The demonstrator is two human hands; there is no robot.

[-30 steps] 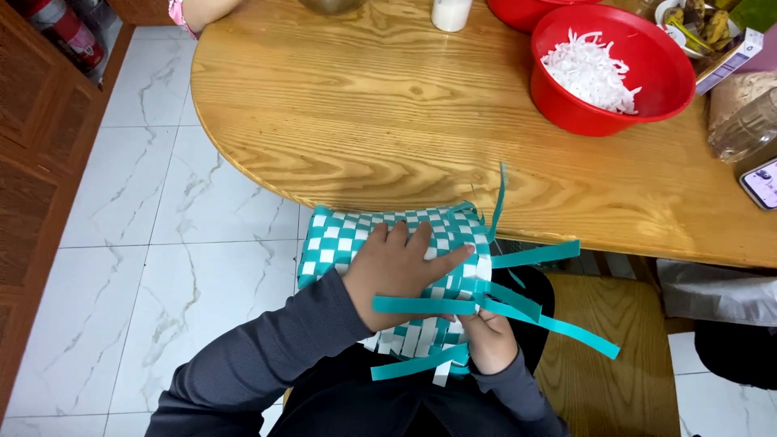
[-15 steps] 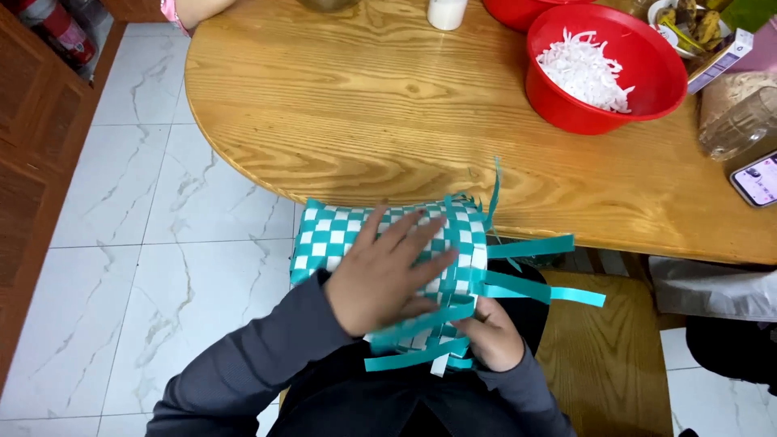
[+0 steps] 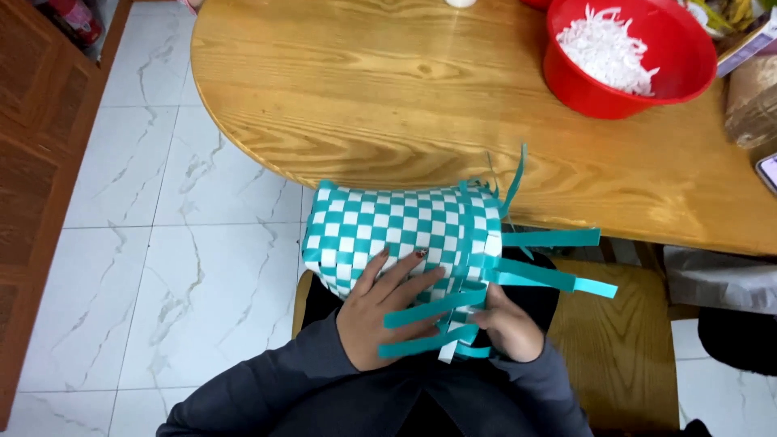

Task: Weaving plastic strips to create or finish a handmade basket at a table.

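- Teal-and-white woven basket point(image 3: 405, 231) sits on the person's lap, its far side just at the rounded edge of the wooden bench point(image 3: 388, 89); open tiled floor point(image 3: 162, 267) lies to the left, and a wooden stool point(image 3: 619, 348) shows on the right.
- Checkered weave covers its upturned face; loose teal strips point(image 3: 550, 279) stick out from its right side, some upward, some sideways past the bench edge.
- Left hand point(image 3: 380, 311) lies flat and open on the weave, fingers spread and pointing up-right, pressing it down.
- Right hand point(image 3: 506, 324) is curled at the lower right corner, pinching the strip ends there; two strips cross over both hands.
- Farther off on the bench stands a red bowl point(image 3: 583, 85) of white shreds, well apart from the basket.
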